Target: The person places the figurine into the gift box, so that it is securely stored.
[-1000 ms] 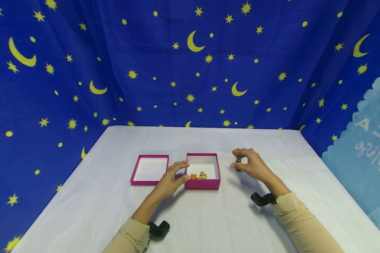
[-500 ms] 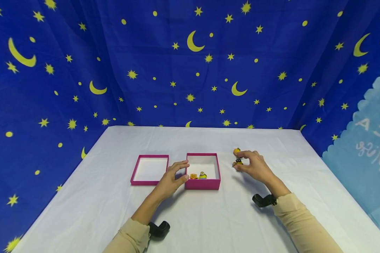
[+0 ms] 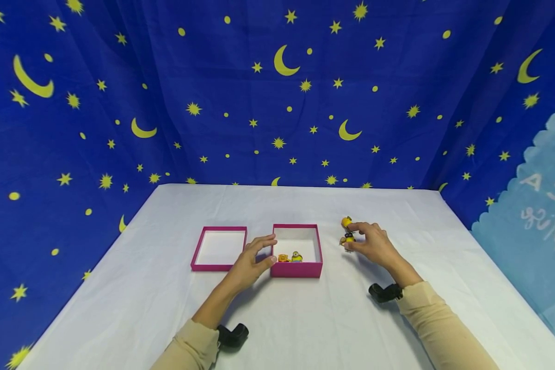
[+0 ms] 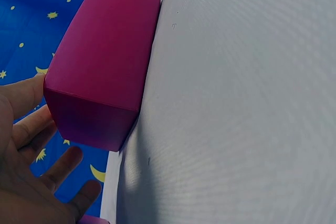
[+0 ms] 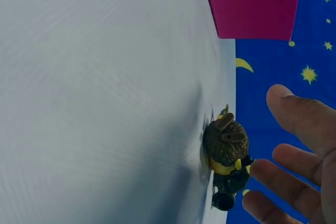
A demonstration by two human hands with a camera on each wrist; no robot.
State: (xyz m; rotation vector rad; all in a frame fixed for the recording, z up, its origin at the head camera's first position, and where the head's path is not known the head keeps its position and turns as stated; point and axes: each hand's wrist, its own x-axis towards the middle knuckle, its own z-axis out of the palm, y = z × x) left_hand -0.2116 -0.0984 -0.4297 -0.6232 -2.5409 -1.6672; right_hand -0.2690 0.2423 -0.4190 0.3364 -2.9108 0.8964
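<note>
Backdrop (image 3: 240, 92): blue cloth, yellow stars and moons, at the back and sides.

Table (image 3: 277, 324): white covering; bears everything below.

Panel (image 3: 532, 226): light blue, scalloped edge, pale lettering; far right.

Arms, two: tan left sleeve (image 3: 187, 344) and right sleeve (image 3: 437, 318). Both reach forward from the near edge, the left slanting in toward the middle, the right slanting leftward, wrists above the table.

Box (image 3: 296, 270): magenta outside, white inside; upright, topless, mid-table.

Lid (image 3: 219, 267): magenta rim, white inside up; left of the box, apart from it. The left wrist partly covers its near right corner.

Left hand (image 3: 247, 264): at the box's left side, fingers spread and relaxed, thumb touching the near left corner.

Right hand (image 3: 373, 244): right of the box, fingers loosely bent and parted, thumb standing away from the forefinger; nothing gripped. Fingertips lie close by the figures on the table; contact cannot be told.

Wrist devices, two, black: left device (image 3: 233, 336), right device (image 3: 385, 293).

Figures: orange figure (image 3: 283, 258) and goggled yellow figure (image 3: 297, 257), side by side in the box near its front wall; yellow-topped figure (image 3: 346, 222) on the table; just nearer, a dark-goggled figure (image 3: 349, 237), beside a brown textured piece (image 5: 226, 142), possibly part of it.
</note>
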